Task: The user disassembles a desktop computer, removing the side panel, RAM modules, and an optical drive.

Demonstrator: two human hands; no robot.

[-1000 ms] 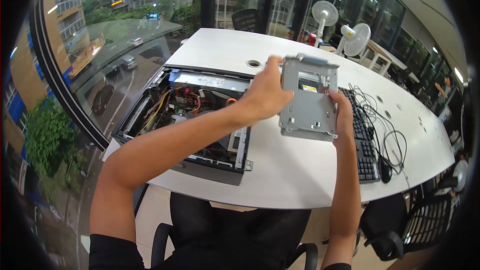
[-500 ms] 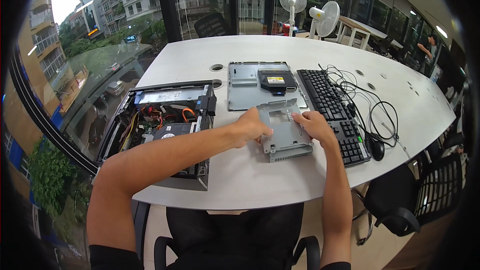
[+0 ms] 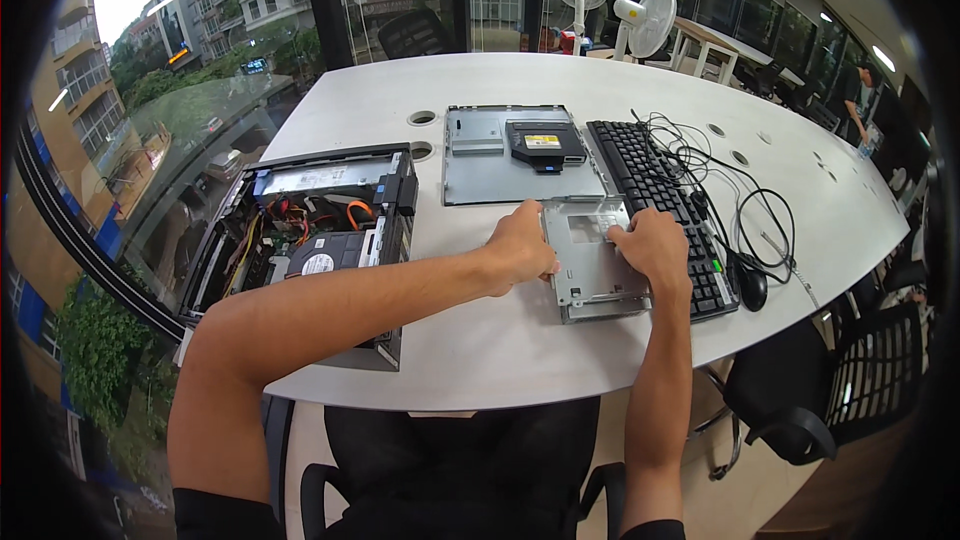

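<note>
A grey metal drive cage [image 3: 592, 270] with a rectangular cutout is held between my two hands over the right part of the table, close beside the keyboard. My left hand [image 3: 522, 245] is closed on its left edge. My right hand [image 3: 654, 248] grips its right side, the thumb over the top face. To the left lies an opened desktop computer case [image 3: 345, 172], its wires and a fan-like round part exposed; my left forearm hides some of it. Behind the cage, a flat metal side panel [image 3: 475, 180] lies with a black optical drive [image 3: 545, 144] on it.
A black keyboard [image 3: 632, 162] with tangled cables [image 3: 720, 175] and a black mouse [image 3: 752, 285] sits to the right. The white table [image 3: 480, 360] has a curved front edge. An office chair [image 3: 850, 370] stands at right; fans [image 3: 650, 22] and a person [image 3: 855, 100] are farther back.
Both hands have shifted the drive cage to the right, toward the keyboard. My grip on it looks much the same. The whole view has moved slightly.
</note>
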